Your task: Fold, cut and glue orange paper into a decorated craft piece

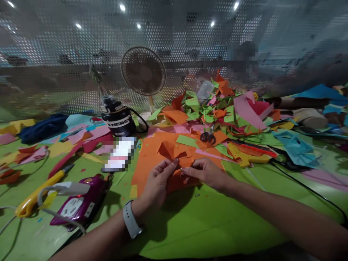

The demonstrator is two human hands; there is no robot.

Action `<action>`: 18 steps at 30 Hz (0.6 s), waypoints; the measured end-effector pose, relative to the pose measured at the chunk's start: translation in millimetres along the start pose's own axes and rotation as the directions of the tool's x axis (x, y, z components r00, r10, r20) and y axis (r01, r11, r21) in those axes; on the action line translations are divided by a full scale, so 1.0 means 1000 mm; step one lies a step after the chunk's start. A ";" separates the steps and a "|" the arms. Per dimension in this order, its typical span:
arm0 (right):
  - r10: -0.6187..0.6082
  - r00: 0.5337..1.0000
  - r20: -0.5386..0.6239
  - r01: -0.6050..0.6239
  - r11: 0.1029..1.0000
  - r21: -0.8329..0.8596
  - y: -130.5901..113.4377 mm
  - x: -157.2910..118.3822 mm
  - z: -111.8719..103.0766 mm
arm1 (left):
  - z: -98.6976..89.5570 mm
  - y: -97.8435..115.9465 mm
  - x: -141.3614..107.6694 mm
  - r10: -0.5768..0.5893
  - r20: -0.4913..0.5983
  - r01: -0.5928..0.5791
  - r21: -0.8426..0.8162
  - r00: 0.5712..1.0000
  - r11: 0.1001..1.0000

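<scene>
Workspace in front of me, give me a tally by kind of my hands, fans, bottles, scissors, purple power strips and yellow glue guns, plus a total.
Hands: 2, left hand and right hand
Fan: 1
Bottle: 1
Scissors: 1 pair
Purple power strip: 1
Yellow glue gun: 1
Total: 7

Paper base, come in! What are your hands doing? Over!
Both hands, left and right, pinching folded orange paper. Scissors just beyond, yellow glue gun off to the right. Neither between the hands. Over.
</scene>
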State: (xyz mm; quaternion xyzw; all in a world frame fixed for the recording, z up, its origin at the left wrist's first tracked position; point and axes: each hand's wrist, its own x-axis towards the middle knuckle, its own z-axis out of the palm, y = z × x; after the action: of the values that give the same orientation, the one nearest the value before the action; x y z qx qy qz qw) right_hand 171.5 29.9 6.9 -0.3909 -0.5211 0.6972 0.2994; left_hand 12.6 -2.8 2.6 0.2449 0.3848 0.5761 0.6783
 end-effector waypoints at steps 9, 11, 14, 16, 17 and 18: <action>0.036 0.999 0.036 -0.037 0.999 0.026 -0.003 0.000 -0.002 | -0.005 -0.003 0.002 0.018 0.008 -0.018 0.054 1.000 0.998; 0.023 0.999 0.045 -0.023 1.000 -0.021 -0.004 -0.001 -0.005 | -0.006 -0.001 0.003 0.002 0.023 -0.003 0.053 1.000 0.999; -0.007 0.997 0.081 0.011 0.998 -0.058 -0.006 -0.003 -0.008 | -0.007 0.001 0.004 -0.020 0.008 0.020 0.067 1.000 0.998; -0.035 0.995 0.098 0.043 0.995 -0.087 -0.008 -0.003 -0.010 | -0.008 0.002 0.005 0.007 -0.006 -0.006 0.102 1.000 0.995; -0.056 0.994 0.089 0.065 0.992 -0.111 -0.009 -0.004 -0.010 | -0.009 0.003 0.005 0.023 -0.008 -0.022 0.125 1.000 0.992; -0.078 0.995 0.068 0.087 0.986 -0.139 -0.010 -0.004 -0.011 | -0.010 0.003 0.005 0.034 -0.004 -0.033 0.149 0.999 0.988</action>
State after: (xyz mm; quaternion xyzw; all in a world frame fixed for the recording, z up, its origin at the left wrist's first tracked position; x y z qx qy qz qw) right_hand 182.9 35.0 15.5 -0.3673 -0.5941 0.6572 0.2832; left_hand 3.4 2.0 -2.2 0.2995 0.4248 0.5578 0.6471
